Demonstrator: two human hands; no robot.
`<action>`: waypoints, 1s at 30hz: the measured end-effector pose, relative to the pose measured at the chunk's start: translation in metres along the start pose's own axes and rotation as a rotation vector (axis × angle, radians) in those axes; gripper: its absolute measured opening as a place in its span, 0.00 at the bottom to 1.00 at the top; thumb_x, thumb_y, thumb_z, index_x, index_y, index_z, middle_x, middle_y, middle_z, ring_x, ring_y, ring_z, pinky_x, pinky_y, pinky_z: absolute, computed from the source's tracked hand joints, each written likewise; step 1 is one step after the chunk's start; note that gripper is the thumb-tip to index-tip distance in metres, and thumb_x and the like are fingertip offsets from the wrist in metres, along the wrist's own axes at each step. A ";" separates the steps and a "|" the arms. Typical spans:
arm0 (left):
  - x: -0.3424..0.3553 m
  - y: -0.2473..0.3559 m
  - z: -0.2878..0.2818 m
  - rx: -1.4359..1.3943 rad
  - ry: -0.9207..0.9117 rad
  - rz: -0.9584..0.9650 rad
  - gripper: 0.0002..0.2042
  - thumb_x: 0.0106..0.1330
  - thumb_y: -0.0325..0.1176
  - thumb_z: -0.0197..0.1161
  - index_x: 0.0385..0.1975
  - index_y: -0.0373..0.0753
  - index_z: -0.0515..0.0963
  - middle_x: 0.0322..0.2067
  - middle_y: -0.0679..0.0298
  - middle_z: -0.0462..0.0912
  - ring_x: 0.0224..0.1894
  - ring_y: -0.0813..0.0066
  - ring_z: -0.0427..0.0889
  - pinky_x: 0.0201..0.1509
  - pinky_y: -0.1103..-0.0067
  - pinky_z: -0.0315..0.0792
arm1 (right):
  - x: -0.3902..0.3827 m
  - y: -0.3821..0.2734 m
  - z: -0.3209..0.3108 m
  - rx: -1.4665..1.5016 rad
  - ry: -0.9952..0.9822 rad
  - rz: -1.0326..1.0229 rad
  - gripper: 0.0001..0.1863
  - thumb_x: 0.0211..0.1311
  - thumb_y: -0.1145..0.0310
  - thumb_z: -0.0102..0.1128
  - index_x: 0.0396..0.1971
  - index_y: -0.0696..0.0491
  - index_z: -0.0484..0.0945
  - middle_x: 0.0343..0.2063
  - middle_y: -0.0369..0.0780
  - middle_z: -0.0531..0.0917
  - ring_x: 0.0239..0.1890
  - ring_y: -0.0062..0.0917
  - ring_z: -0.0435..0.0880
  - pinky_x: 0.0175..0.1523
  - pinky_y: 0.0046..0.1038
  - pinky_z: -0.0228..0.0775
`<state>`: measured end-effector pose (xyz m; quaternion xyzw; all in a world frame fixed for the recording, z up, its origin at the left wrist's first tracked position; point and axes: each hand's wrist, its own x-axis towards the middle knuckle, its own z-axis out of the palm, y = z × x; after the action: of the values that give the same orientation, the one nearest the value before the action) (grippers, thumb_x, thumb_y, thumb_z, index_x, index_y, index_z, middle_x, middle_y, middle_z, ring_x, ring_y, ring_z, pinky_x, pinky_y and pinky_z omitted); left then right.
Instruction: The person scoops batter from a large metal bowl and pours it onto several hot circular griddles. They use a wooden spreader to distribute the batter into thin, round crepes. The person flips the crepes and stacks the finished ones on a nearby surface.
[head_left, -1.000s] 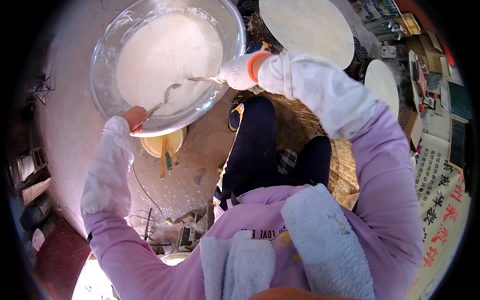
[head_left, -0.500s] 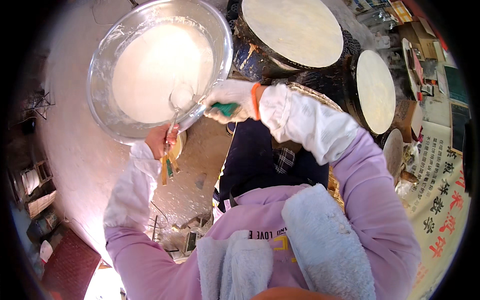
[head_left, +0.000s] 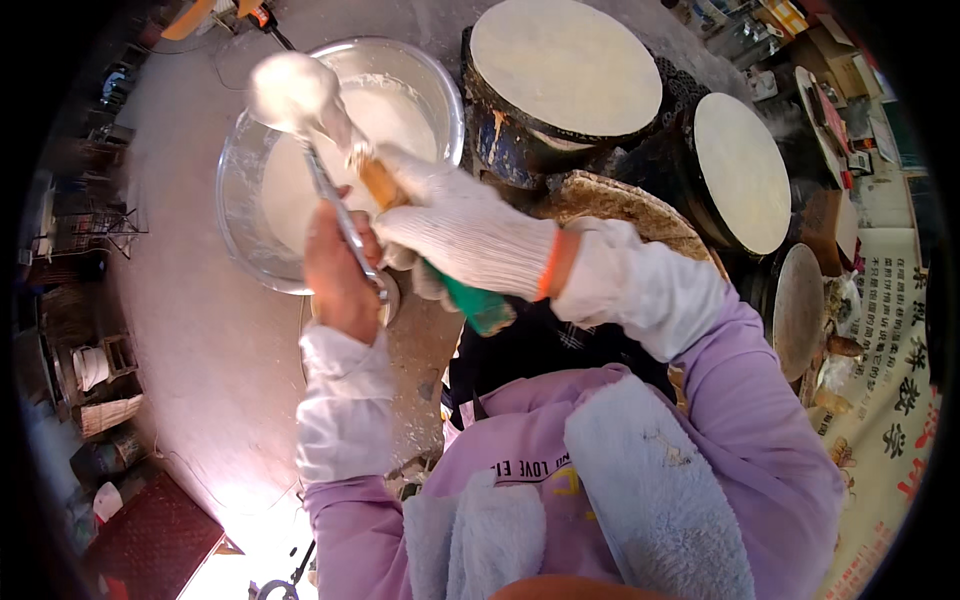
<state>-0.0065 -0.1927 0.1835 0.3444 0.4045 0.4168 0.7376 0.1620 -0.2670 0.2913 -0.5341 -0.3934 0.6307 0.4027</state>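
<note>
My bare left hand (head_left: 343,265) is wrapped round the metal handle of a ladle (head_left: 326,185). The ladle's round bowl is heaped with pale batter (head_left: 293,92) and hangs above the far side of a wide metal basin (head_left: 452,90). More batter (head_left: 385,120) lies in that basin. In a white knitted glove, my right hand (head_left: 465,215) closes on a batter-smeared tool with a wooden part (head_left: 382,185) and a green grip (head_left: 478,302). Its far end meets or overlaps the ladle's bowl; blur hides which, and its exact kind is unclear.
Two drum-like stoves with round, pale-coated tops (head_left: 565,65) (head_left: 742,170) stand to the right. Nearer is a bare grey round plate (head_left: 798,310). A brown crusted round rim (head_left: 640,205) lies beyond my right forearm. A printed banner (head_left: 880,400) hangs at far right.
The ladle has come up out of the basin, loaded with batter. Both hands have moved nearer each other, and the right-hand tool has swung up beside the ladle.
</note>
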 end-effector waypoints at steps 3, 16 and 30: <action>-0.007 0.065 0.006 0.041 -0.066 0.071 0.17 0.78 0.38 0.48 0.57 0.33 0.69 0.27 0.67 0.73 0.20 0.84 0.66 0.21 0.85 0.61 | -0.011 -0.009 -0.022 -0.190 0.094 -0.319 0.36 0.68 0.67 0.52 0.75 0.44 0.53 0.23 0.36 0.78 0.14 0.16 0.75 0.19 0.19 0.71; 0.023 0.060 -0.071 -0.650 -0.013 -0.478 0.18 0.79 0.28 0.45 0.61 0.21 0.60 0.30 0.63 0.69 0.25 0.81 0.68 0.28 0.85 0.70 | 0.048 0.160 -0.052 -1.067 0.344 -0.396 0.33 0.61 0.68 0.56 0.68 0.33 0.67 0.26 0.47 0.80 0.29 0.45 0.82 0.36 0.46 0.73; -0.022 0.158 -0.043 -0.295 -0.202 -0.022 0.19 0.80 0.31 0.42 0.63 0.26 0.62 0.27 0.63 0.71 0.16 0.85 0.62 0.17 0.87 0.63 | -0.005 0.111 -0.087 -0.402 0.374 -0.559 0.31 0.64 0.74 0.55 0.69 0.52 0.66 0.59 0.40 0.79 0.38 0.19 0.81 0.44 0.24 0.74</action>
<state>-0.1050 -0.1391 0.3051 0.2680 0.2667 0.4270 0.8214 0.2390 -0.3069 0.1800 -0.5803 -0.5592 0.2990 0.5111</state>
